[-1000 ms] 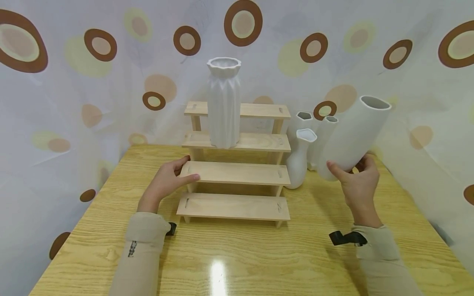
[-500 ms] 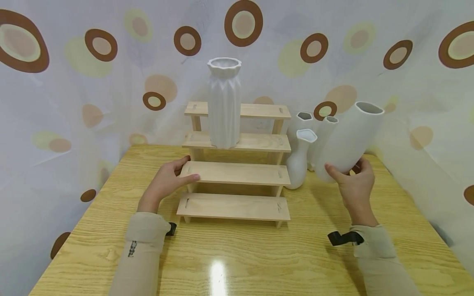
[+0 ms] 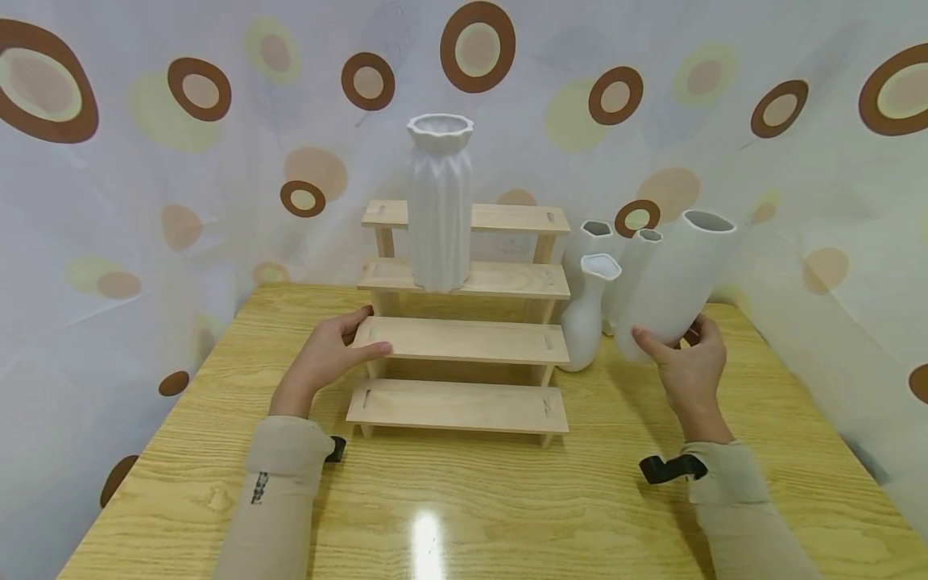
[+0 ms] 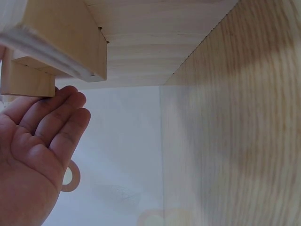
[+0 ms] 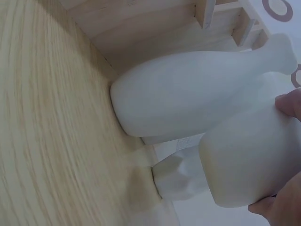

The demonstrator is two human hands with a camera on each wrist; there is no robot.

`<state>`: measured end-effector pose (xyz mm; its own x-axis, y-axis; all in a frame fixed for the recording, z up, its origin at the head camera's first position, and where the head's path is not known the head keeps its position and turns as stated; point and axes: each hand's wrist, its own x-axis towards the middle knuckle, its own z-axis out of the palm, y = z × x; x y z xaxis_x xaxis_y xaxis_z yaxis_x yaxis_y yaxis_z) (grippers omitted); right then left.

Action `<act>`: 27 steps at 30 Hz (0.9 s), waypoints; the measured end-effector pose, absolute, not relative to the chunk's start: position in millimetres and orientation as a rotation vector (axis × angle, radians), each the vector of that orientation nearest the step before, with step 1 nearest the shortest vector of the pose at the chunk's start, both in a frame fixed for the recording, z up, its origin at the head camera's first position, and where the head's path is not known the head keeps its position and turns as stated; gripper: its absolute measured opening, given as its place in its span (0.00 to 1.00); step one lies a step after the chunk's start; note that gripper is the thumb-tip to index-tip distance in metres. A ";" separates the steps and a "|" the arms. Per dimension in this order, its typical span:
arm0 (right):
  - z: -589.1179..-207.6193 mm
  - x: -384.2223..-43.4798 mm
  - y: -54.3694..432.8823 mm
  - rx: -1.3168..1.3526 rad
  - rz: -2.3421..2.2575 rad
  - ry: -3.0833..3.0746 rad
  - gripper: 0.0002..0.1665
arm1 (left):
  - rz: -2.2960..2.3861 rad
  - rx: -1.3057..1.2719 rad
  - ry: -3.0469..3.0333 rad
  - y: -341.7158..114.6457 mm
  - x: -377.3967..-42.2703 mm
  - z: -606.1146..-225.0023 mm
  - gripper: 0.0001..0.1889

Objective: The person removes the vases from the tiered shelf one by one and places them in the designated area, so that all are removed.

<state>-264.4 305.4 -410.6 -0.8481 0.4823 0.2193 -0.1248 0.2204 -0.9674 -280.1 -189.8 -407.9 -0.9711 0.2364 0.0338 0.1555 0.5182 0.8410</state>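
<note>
Above the tabletop (image 3: 522, 507) toward its far right corner, a right hand (image 3: 694, 366) grips a tilted white vase (image 3: 674, 282), best held clear of the neighbouring vases (image 3: 580, 330) and righted before setting down, as the left hand (image 3: 325, 354) holds the wooden stand (image 3: 464, 338) by its left end.

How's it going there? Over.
Left grip on pale wooden stepped stand. Right grip holds tilted white ceramic-looking cylindrical vase. Possible obstacle: white ceramic-looking narrow-necked vase between.
</note>
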 end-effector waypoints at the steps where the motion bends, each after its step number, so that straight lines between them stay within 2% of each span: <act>1: -411.7 -264.8 305.6 -0.325 1.673 -2.020 0.48 | 1.460 0.344 2.664 -189.7 -280.0 -407.8 0.54; 27: -434.0 -272.7 307.3 -0.357 1.583 -2.107 0.47 | 1.433 0.360 2.687 -190.0 -279.5 -407.2 0.53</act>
